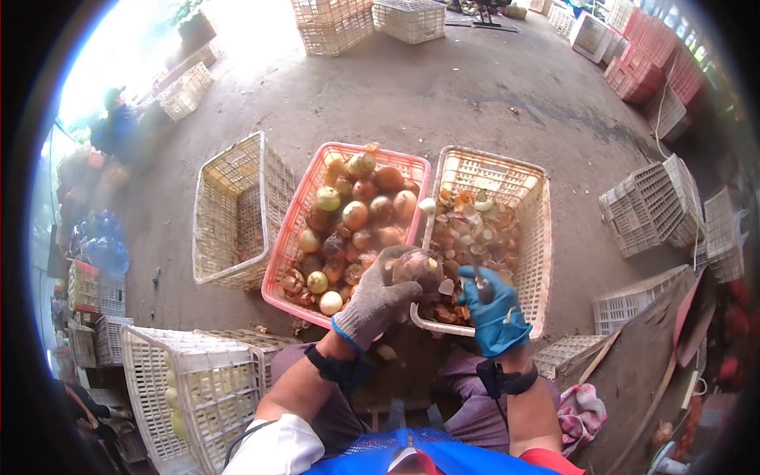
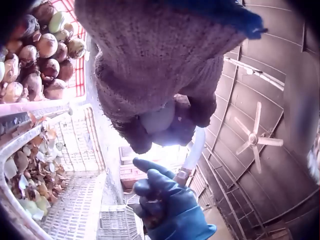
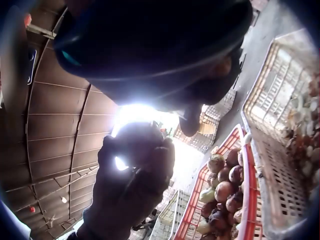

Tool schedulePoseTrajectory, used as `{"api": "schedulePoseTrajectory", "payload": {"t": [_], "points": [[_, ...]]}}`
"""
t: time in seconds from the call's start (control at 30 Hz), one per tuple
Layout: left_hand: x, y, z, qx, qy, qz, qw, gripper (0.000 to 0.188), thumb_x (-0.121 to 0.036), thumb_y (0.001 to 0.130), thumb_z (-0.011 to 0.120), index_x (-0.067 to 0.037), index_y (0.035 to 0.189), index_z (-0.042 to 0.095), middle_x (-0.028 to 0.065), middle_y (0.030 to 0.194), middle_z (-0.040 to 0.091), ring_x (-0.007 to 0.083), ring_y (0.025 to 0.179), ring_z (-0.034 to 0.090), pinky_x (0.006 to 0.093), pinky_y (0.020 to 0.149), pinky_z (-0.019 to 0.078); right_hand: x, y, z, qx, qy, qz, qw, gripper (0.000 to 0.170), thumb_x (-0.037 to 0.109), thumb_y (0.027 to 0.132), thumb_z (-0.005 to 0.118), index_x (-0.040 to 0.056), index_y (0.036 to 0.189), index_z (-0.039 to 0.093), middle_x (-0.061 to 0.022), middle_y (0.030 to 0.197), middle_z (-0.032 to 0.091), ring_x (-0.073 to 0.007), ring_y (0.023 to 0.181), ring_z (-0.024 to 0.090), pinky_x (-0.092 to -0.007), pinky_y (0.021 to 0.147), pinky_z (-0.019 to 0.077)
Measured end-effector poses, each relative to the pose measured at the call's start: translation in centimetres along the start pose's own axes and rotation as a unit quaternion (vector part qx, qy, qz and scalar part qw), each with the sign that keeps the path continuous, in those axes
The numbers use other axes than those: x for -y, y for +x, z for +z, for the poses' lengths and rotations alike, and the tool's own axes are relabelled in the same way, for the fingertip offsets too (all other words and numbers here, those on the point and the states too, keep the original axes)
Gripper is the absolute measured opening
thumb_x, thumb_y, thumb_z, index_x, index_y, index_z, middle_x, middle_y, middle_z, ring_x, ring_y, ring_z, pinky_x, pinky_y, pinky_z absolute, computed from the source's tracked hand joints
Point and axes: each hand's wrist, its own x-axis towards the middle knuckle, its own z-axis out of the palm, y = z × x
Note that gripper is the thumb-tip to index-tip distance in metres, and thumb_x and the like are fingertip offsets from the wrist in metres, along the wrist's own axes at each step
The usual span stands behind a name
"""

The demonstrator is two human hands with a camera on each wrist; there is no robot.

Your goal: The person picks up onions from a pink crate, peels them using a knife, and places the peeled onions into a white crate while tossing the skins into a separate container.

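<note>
My left hand [image 1: 372, 299], in a grey knit glove, grips a brownish onion [image 1: 421, 267] in front of me, over the gap between two baskets. A pale part of the onion [image 2: 159, 118] shows between the fingers in the left wrist view. Just to its right, my right hand [image 1: 497, 313] in a blue rubber glove holds a knife [image 2: 195, 149] by its handle, the pale blade pointing up past the onion. A pink basket [image 1: 279, 261] of onions stands to the left. Below the right hand is a whitish basket [image 1: 540, 237] holding onion skins and trimmings [image 1: 475, 229].
An off-white crate [image 1: 229, 178] lies left of the pink basket. Another white crate [image 1: 190, 380] with pale green contents stands close by my left arm. Stacked crates [image 1: 649, 202] line the right side. Concrete floor [image 1: 396, 95] stretches ahead.
</note>
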Motion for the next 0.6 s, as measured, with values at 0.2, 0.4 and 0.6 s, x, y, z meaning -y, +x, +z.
{"api": "schedulePoseTrajectory", "payload": {"t": [0.2,0.4,0.6], "points": [[-0.8,0.3,-0.7,-0.004,-0.004,0.010,1.000,0.082,-0.033,0.080,0.090,-0.005,0.145,0.048,0.0100,0.130,0.067,0.0237,0.111,0.072,0.0408,0.094,0.0626,0.3,-0.1,-0.4,0.060,-0.124,-0.099,0.985,0.025,0.016,0.103,0.062,-0.0014,0.116,0.073,-0.0226,0.113,0.075,-0.0386,0.104,0.073,-0.0410,0.092,0.0568],[-2.4,-0.4,0.2,-0.008,-0.016,0.012,1.000,0.084,-0.038,0.080,0.090,-0.003,0.145,0.050,0.0100,0.129,0.068,0.0241,0.110,0.073,0.0412,0.095,0.0626,0.5,-0.2,-0.4,0.048,-0.135,-0.149,0.978,0.032,0.026,0.107,0.056,-0.0007,0.115,0.073,-0.0236,0.110,0.074,-0.0418,0.103,0.072,-0.0435,0.092,0.0569],[-2.3,-0.2,0.0,-0.001,-0.018,0.032,0.999,0.078,-0.028,0.080,0.087,-0.002,0.144,0.050,0.0122,0.128,0.068,0.0251,0.109,0.073,0.0404,0.093,0.0634,0.1,-0.2,-0.8,0.035,-0.168,-0.196,0.965,0.027,0.021,0.106,0.055,0.0030,0.113,0.072,-0.0231,0.106,0.074,-0.0440,0.097,0.071,-0.0457,0.085,0.0574]]}}
